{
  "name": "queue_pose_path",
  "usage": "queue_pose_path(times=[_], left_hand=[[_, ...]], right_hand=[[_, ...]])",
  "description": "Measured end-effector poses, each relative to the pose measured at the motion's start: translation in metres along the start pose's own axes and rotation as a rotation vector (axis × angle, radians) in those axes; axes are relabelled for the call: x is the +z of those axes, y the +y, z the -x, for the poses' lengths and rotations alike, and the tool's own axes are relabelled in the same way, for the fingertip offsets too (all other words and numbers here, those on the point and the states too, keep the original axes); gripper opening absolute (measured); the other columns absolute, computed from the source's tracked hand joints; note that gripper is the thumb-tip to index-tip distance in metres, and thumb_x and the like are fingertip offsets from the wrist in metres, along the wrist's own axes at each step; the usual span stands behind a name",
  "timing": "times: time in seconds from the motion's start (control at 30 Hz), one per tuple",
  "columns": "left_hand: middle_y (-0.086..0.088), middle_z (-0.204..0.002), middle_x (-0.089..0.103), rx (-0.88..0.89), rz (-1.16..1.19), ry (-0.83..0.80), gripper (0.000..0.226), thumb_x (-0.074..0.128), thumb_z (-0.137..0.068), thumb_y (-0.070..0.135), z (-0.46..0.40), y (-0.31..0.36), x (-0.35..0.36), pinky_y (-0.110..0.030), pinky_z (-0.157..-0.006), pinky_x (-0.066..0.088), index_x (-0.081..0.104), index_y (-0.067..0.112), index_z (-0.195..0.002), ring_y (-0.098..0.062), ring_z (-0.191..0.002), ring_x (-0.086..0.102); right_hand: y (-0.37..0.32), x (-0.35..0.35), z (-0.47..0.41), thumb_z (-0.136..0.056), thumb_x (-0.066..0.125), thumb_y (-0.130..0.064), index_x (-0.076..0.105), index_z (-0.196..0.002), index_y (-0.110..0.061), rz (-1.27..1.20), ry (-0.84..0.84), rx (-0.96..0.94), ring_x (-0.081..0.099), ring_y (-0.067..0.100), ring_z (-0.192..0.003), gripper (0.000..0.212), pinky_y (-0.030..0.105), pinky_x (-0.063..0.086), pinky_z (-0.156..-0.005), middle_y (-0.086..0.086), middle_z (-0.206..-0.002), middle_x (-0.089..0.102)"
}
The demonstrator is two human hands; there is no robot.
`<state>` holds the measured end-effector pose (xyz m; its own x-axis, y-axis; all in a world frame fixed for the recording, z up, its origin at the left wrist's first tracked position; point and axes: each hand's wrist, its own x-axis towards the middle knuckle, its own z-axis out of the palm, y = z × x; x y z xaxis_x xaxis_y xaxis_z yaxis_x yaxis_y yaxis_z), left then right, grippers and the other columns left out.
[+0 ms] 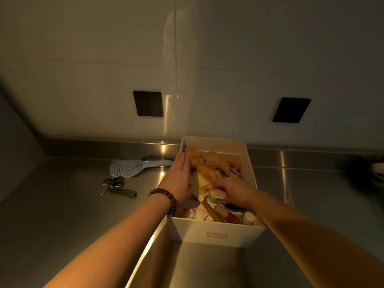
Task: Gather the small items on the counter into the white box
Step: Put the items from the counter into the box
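The white box stands on the steel counter, with a small red label on its near wall. Inside lie a tan plush toy, a brown wooden stick and several small bottles. My left hand, fingers straight, rests over the box's left rim and touches the plush toy. My right hand is inside the box and grips a small green and orange round container. On the counter left of the box lie a pale blue hairbrush and a bunch of keys on a dark green strap.
A tiled wall with two black sockets rises behind the counter. A steel ledge runs along its foot. Something dark with a bowl sits at the far right edge. A sink basin opens just in front of the box.
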<state>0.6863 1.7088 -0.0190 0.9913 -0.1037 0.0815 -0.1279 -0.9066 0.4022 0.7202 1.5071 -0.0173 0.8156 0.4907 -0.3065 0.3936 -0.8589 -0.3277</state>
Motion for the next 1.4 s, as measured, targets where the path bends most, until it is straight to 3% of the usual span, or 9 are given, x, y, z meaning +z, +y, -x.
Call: queue_pose_path(times=[0.1,0.27,0.4,0.53,0.7,0.9,1.1,1.23,1.4], left_hand=[[-0.002,-0.158,-0.008,0.007,0.037,0.015,0.09,0.06,-0.086,0.024,0.001,0.001,-0.003,-0.025,-0.111,0.005,-0.002,0.013,-0.15,-0.016,-0.144,-0.006],[-0.002,-0.158,0.007,-0.016,0.283,0.038,0.079,0.055,-0.089,0.037,0.016,-0.01,-0.014,-0.024,-0.112,0.011,0.01,0.016,-0.15,-0.015,-0.144,0.007],[0.001,-0.155,0.021,-0.084,0.261,0.119,0.07,0.047,-0.09,0.051,0.036,-0.064,-0.027,-0.024,-0.109,0.014,0.021,0.021,-0.148,-0.013,-0.142,0.017],[-0.006,-0.149,0.034,-0.233,0.13,0.144,0.069,0.057,-0.086,0.044,0.053,-0.141,-0.046,-0.03,-0.111,0.024,0.031,0.016,-0.144,-0.02,-0.136,0.03],[-0.009,-0.15,0.027,-0.341,0.008,0.076,0.089,0.07,-0.073,0.047,0.061,-0.218,-0.056,-0.032,-0.116,0.02,0.026,0.017,-0.145,-0.024,-0.139,0.024],[-0.004,-0.158,0.009,-0.303,0.068,-0.055,0.112,0.074,-0.067,0.055,0.052,-0.26,-0.036,-0.029,-0.115,0.007,0.009,0.017,-0.15,-0.02,-0.144,0.006],[0.001,-0.148,0.031,-0.221,0.127,0.002,0.09,0.071,-0.075,0.045,0.055,-0.267,-0.016,-0.022,-0.11,0.018,0.023,0.021,-0.147,-0.015,-0.135,0.026],[0.001,-0.134,0.047,-0.254,0.157,0.081,0.063,0.068,-0.081,0.031,0.054,-0.264,-0.015,-0.023,-0.104,0.03,0.039,0.024,-0.136,-0.014,-0.124,0.04],[0.0,-0.108,0.059,-0.294,0.253,0.107,0.033,0.062,-0.081,0.014,0.057,-0.253,-0.024,-0.02,-0.079,0.041,0.051,0.02,-0.111,-0.016,-0.098,0.056]], right_hand=[[-0.007,-0.006,0.003,-0.087,0.065,-0.016,0.049,-0.136,-0.03,-0.053,0.035,0.036,0.051,0.022,-0.123,0.053,0.037,0.045,-0.103,0.0,-0.137,0.052],[-0.04,-0.022,0.003,-0.088,0.064,-0.02,0.053,-0.131,-0.031,-0.218,0.275,-0.044,0.054,0.013,-0.118,0.046,0.037,0.047,-0.101,-0.005,-0.13,0.057],[-0.094,-0.027,-0.017,-0.087,0.064,-0.018,0.058,-0.123,-0.025,-0.209,0.461,-0.141,0.056,0.014,-0.108,0.038,0.026,0.044,-0.088,-0.003,-0.121,0.058],[-0.157,-0.017,-0.058,-0.088,0.064,-0.02,0.058,-0.126,-0.02,-0.185,0.364,-0.257,0.051,0.014,-0.111,0.039,0.017,0.033,-0.091,0.002,-0.126,0.052],[-0.202,0.015,-0.131,-0.086,0.064,-0.021,0.049,-0.134,-0.019,-0.018,0.144,-0.176,0.048,0.028,-0.124,0.051,0.037,0.04,-0.101,0.009,-0.135,0.049],[-0.205,0.052,-0.199,-0.089,0.054,-0.014,0.043,-0.136,-0.013,0.147,0.041,-0.043,0.048,0.033,-0.124,0.048,0.039,0.038,-0.105,0.015,-0.136,0.049],[-0.198,0.061,-0.221,-0.092,0.044,-0.013,0.046,-0.127,-0.011,0.175,0.131,-0.01,0.052,0.034,-0.117,0.034,0.04,0.043,-0.097,0.015,-0.127,0.056],[-0.193,0.06,-0.218,-0.09,0.052,-0.016,0.046,-0.128,-0.012,0.129,0.072,0.006,0.053,0.033,-0.116,0.038,0.038,0.045,-0.094,0.015,-0.126,0.055],[-0.201,0.045,-0.202,-0.084,0.063,-0.014,0.051,-0.12,-0.008,0.043,0.078,-0.051,0.058,0.031,-0.108,0.039,0.039,0.048,-0.087,0.015,-0.119,0.059]])
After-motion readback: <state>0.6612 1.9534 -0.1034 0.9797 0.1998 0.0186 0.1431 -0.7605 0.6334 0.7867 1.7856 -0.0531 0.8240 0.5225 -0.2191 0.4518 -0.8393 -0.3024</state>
